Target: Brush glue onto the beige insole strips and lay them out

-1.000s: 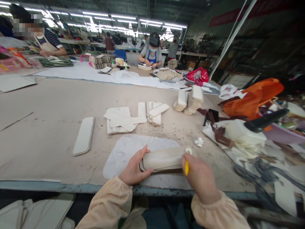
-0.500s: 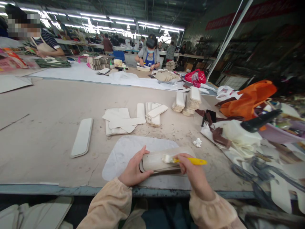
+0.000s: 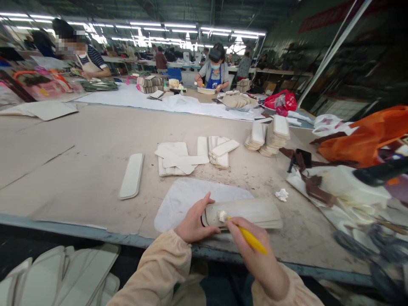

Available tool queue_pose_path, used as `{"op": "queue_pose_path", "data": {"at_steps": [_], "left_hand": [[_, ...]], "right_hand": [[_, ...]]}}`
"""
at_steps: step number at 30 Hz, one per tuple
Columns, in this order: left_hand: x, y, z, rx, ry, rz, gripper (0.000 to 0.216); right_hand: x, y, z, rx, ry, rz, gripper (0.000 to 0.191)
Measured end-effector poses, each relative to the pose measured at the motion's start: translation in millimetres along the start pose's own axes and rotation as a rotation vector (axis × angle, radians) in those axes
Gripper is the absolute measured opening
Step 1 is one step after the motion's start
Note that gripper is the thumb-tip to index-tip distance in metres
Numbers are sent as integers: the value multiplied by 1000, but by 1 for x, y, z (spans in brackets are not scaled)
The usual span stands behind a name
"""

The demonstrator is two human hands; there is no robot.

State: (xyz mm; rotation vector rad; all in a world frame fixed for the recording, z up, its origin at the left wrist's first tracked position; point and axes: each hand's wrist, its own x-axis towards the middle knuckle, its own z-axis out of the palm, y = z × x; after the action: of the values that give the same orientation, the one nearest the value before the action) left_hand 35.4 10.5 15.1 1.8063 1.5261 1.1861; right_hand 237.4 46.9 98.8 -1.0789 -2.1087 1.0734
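My left hand (image 3: 196, 220) is wrapped round the left end of a small stack of long, pale panels (image 3: 251, 209), thumb at the near edge and fingers at the far side. In my right hand (image 3: 251, 238) is a brush with a yellow handle (image 3: 253, 241). Its whitish tip (image 3: 222, 216) rests on the top panel near the left end, close to my left hand. The panels have rounded corners and lie on a translucent white sheet (image 3: 174, 199). Small dark dots show on the top panel's left end.
Beyond the sheet lie loose white pieces (image 3: 174, 159), with upright stacks of panels (image 3: 276, 136) to their right. A single panel (image 3: 131, 176) lies left. At right are a crumpled white wad (image 3: 281, 195), scissors (image 3: 357, 244) and an orange bag (image 3: 366, 140). Two co-workers sit across.
The brush tip has moved left along the top panel, toward my left hand, and its handle now slants toward me. The whole view has shifted, so things appear further right.
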Motion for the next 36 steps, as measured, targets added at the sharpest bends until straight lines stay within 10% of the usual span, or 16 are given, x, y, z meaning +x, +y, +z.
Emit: {"op": "queue_pose_path", "data": {"at_steps": [9, 18, 24, 32, 36], "left_hand": [[1, 2, 0, 3, -26, -43, 111], [0, 0, 1, 16, -20, 16, 112], [0, 1, 0, 23, -35, 12, 108], [1, 2, -1, 36, -29, 22, 105], [1, 3, -2, 61, -30, 19, 100]], "right_hand": [[19, 38, -29, 365, 124, 464, 31], [20, 12, -9, 397, -47, 412, 31], [23, 42, -43, 373, 177, 480, 30], [35, 13, 6, 410, -6, 409, 34], [39, 40, -31, 286, 167, 501, 32]]}}
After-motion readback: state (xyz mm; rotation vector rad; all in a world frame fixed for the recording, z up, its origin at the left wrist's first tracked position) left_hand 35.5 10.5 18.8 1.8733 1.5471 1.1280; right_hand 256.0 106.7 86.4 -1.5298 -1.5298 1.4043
